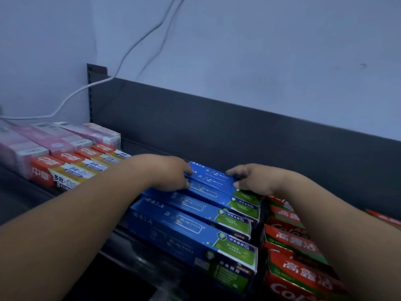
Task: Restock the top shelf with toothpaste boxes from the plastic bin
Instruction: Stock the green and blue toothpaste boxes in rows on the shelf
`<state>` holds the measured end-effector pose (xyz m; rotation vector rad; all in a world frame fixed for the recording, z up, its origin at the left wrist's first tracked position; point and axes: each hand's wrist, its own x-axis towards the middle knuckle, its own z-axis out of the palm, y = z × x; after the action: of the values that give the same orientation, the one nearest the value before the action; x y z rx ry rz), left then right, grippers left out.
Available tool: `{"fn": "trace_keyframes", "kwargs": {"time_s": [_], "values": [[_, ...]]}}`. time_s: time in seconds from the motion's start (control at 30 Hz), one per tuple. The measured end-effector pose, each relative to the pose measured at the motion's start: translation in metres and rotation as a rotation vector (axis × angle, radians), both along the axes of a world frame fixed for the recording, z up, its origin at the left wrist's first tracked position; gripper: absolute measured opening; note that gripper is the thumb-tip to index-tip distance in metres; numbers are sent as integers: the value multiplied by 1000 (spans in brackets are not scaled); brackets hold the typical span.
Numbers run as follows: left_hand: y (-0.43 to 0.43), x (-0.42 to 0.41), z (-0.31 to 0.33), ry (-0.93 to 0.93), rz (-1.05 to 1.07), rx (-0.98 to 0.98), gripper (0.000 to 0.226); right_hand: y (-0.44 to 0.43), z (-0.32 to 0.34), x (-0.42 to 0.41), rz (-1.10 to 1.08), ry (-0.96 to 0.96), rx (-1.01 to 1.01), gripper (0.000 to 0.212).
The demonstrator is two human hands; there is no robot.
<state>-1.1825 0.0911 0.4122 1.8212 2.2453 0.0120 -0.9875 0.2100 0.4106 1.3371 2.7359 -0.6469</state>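
Note:
Several blue and green toothpaste boxes (195, 231) lie side by side on the dark top shelf (217, 140), running back from the front edge. The rearmost blue box (211, 178) lies on top at the back of the row. My left hand (169, 172) grips its left end with curled fingers. At the box's right side, my right hand (249, 177) grips it, thumb on top. The plastic bin is out of view.
Red Colgate boxes (295, 268) fill the shelf to the right of the blue row. Red and yellow boxes (71, 168) and pink boxes (50, 140) sit to the left. A white cable (138, 40) hangs down the wall behind the shelf's dark back panel.

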Motion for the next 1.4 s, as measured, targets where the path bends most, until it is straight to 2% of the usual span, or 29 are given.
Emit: {"fn": "trace_keyframes", "kwargs": {"time_s": [0.23,0.43,0.53,0.63,0.7,0.8,0.87,0.93,1.0,1.1,1.13,1.23,1.4], "values": [[-17,-6,10,-133,32,77,48,-8,-3,10,77,4,-66,48],[-21,-11,9,-244,128,130,48,-13,-5,5,17,67,-98,41],[-20,-18,-3,-465,235,131,65,-18,-4,1,-5,92,-56,41],[-20,-23,-12,-817,323,122,107,-21,-2,1,-12,68,-57,40],[-20,-23,-15,-961,316,104,130,-25,0,4,-7,25,-46,41],[-20,-20,-17,-993,263,2,126,-29,2,8,15,-38,-31,45],[-20,-16,-19,-970,225,-42,113,-33,1,10,36,-91,-17,48],[-19,-15,-21,-865,233,-38,121,-37,0,11,52,-109,-6,50],[-17,-9,-18,-628,250,-19,125,-41,1,14,71,-86,4,53],[-8,5,-16,-163,16,51,112,-46,6,23,101,-125,104,58],[-5,11,-17,-78,-35,79,102,-47,7,29,106,-156,137,60],[8,30,-24,43,-149,107,79,-51,10,47,101,-297,195,64],[20,55,-33,112,-223,-8,66,-64,5,60,84,-440,172,65]]}}
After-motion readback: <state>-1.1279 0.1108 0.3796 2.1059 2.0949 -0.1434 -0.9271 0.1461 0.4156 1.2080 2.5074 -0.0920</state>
